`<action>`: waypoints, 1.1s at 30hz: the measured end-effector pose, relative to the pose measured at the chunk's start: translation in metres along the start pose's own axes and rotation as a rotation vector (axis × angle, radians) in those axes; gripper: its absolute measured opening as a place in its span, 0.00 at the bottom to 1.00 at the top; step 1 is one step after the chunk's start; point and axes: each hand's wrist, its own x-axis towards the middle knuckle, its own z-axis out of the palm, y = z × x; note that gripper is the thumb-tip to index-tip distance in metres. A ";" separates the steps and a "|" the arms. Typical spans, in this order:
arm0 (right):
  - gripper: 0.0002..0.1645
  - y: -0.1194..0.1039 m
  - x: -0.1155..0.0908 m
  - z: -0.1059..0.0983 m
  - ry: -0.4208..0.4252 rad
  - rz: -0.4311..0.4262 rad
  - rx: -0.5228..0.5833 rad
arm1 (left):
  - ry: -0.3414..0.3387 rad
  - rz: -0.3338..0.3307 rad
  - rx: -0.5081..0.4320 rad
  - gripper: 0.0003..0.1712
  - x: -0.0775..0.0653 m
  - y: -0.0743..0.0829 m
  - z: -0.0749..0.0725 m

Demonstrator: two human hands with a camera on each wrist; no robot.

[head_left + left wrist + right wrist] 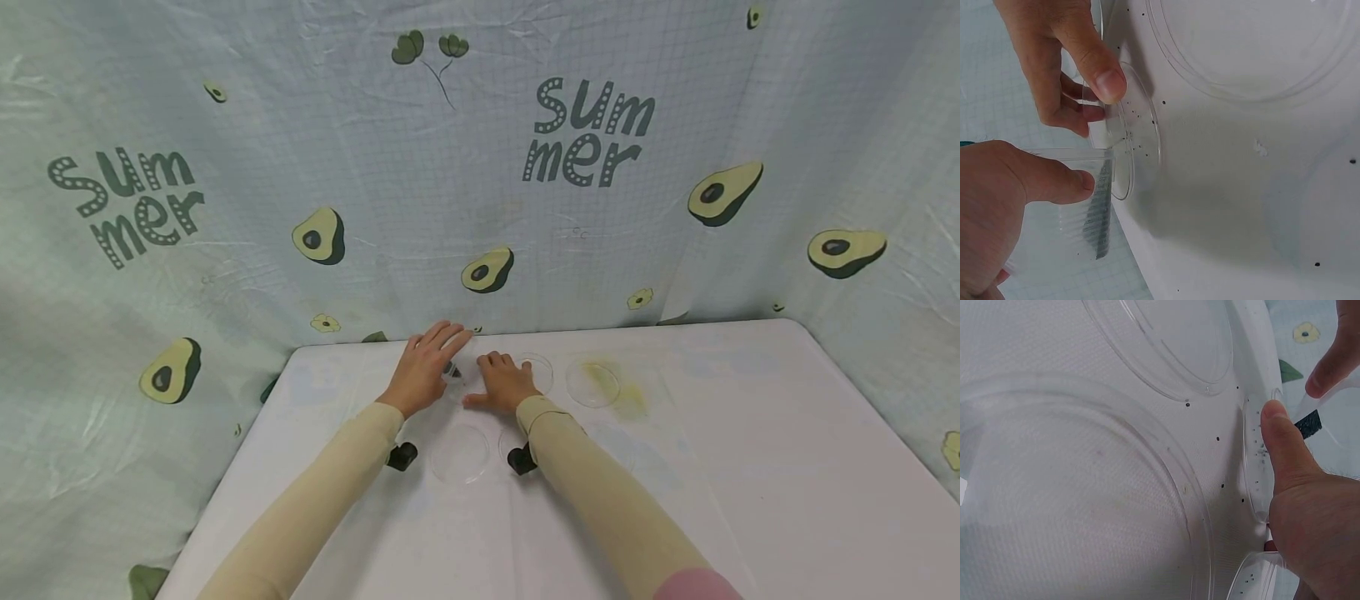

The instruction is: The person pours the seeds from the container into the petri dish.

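Note:
My left hand (422,373) grips a clear plastic container (1054,234), tilted, with a band of small dark grains (1099,219) gathered along its side. Its open end leans over a shallow clear dish (1144,134) at the table's far edge. Small dark specks are scattered in that dish. My right hand (1300,456) holds the dish at its rim, thumb on the near side and fingers curled beyond it. In the right wrist view, the left hand (1338,359) and the dark grains (1310,425) appear just past the right thumb.
Other clear round dishes stand on the white table, among them one in front (460,454) and one to the right (592,385). Loose dark grains (1218,439) lie between dishes. A yellowish patch (632,400) marks the cloth. A printed curtain (405,167) hangs behind.

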 end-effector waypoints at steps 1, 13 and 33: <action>0.50 0.000 0.000 0.000 0.001 -0.001 0.000 | 0.000 0.001 0.001 0.49 0.000 0.000 0.000; 0.50 0.003 0.002 0.004 0.014 -0.009 -0.008 | 0.033 0.019 0.006 0.49 0.001 0.000 0.002; 0.50 0.003 0.004 0.005 0.025 -0.015 -0.006 | 0.023 0.035 0.012 0.49 0.004 0.000 0.003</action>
